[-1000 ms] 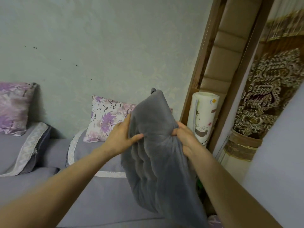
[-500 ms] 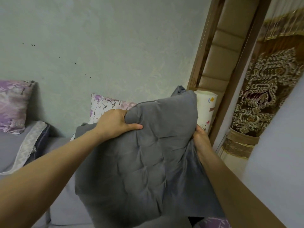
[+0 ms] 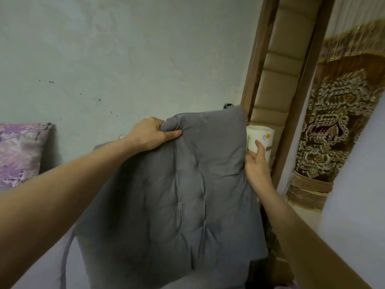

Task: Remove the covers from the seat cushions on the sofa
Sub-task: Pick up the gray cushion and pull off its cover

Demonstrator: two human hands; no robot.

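A grey tufted seat cushion (image 3: 177, 201) is held upright in front of me, above the grey sofa seat (image 3: 37, 268). My left hand (image 3: 150, 134) pinches its top left corner, thumb on the front face. My right hand (image 3: 257, 165) lies against the cushion's right edge with thumb and fingers spread and the thumb off the fabric. A small fabric tab (image 3: 228, 105) sticks up at the cushion's top right corner. The cushion hides the sofa behind it.
A purple floral pillow (image 3: 18, 153) leans against the pale wall at the left. A white printed roll (image 3: 262, 138) stands just right of the cushion, beside a padded beige panel (image 3: 277, 84) in a wooden frame. A brown patterned curtain (image 3: 337, 126) hangs further right.
The cushion turned from edge-on to face me flat and rose higher. My left hand moved to its top left corner. My right hand loosened from the right edge and spread its fingers.
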